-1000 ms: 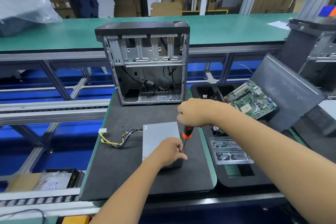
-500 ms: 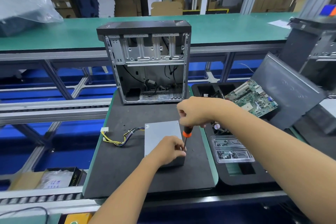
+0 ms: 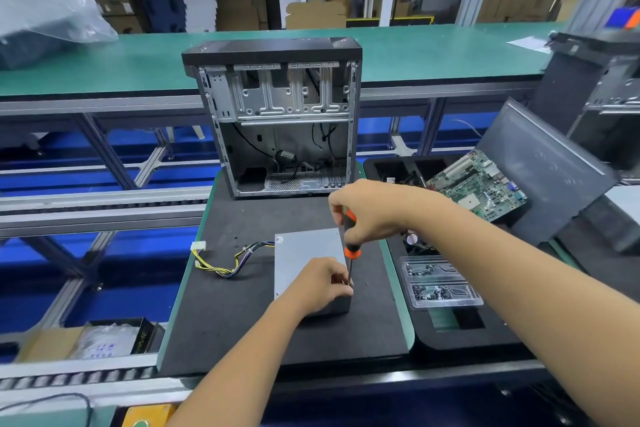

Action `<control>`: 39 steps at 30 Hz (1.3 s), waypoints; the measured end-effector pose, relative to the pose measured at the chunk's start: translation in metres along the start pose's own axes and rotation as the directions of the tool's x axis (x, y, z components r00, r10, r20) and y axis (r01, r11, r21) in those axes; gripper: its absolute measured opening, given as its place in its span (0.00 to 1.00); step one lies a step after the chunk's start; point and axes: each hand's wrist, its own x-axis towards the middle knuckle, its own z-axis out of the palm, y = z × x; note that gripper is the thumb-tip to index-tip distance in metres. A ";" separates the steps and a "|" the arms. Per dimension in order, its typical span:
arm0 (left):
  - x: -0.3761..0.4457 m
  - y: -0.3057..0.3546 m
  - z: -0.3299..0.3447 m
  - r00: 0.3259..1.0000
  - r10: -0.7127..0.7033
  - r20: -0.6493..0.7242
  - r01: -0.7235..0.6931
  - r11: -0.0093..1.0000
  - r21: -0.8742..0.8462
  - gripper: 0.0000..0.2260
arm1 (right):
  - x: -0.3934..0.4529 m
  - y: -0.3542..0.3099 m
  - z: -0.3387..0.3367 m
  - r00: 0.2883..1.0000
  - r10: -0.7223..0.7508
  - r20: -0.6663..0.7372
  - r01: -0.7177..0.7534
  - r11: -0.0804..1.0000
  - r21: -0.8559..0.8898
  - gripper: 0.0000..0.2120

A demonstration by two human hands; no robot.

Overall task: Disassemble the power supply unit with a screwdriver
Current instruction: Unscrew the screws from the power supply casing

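Observation:
A grey metal power supply unit [image 3: 304,253] lies flat on the black foam mat [image 3: 242,322], its yellow and black cable bundle [image 3: 225,262] trailing left. My right hand [image 3: 370,211] grips the black and orange handle of a screwdriver [image 3: 350,246] held upright, tip down at the unit's near right corner. My left hand [image 3: 320,282] rests on that corner, with its fingers curled round the screwdriver's shaft near the tip. The screw itself is hidden by my fingers.
An open, emptied computer case [image 3: 280,114] stands at the mat's far edge. To the right, a black foam tray [image 3: 450,333] holds a green motherboard [image 3: 479,184], a clear screw box [image 3: 438,282] and a grey side panel [image 3: 543,170]. A green conveyor [image 3: 104,55] runs behind.
My right hand has lifted a little on the screwdriver handle, which now shows more of its length. The left hand stays on the unit's corner by the shaft.

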 end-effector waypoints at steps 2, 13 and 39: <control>0.001 0.000 0.000 1.000 -0.004 0.005 0.004 1.000 0.004 0.05 | -0.001 0.001 0.001 1.000 -0.028 0.011 0.027 0.998 0.059 0.11; 0.002 -0.002 0.003 0.999 -0.035 -0.020 0.034 0.998 -0.045 0.15 | 0.009 -0.004 0.006 0.996 0.083 0.012 -0.083 0.996 -0.041 0.14; 0.002 -0.002 0.005 0.999 -0.028 -0.038 0.026 0.999 -0.046 0.11 | -0.001 0.003 0.004 0.999 0.049 0.018 -0.048 0.998 -0.040 0.08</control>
